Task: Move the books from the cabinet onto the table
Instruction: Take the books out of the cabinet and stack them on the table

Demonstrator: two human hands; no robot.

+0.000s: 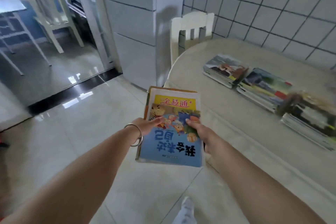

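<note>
I hold a small stack of books [172, 140] in front of me, over the floor just left of the table [227, 132]. A blue picture book lies on top, a yellow-covered one beneath it. My left hand [147, 126], with a metal bangle on the wrist, grips the stack's left edge. My right hand [198, 129] grips its right edge, thumb on the cover. On the cream table lie three piles of books: one at the back [224, 70], one in the middle [263, 87] and one nearest me [309, 120].
A white chair [192, 29] stands at the table's far end against a white cabinet or fridge [134, 23]. A tiled wall [272, 5] runs behind the table. To the left a doorway opens onto another room with white chairs [52, 14]. The tile floor is glossy.
</note>
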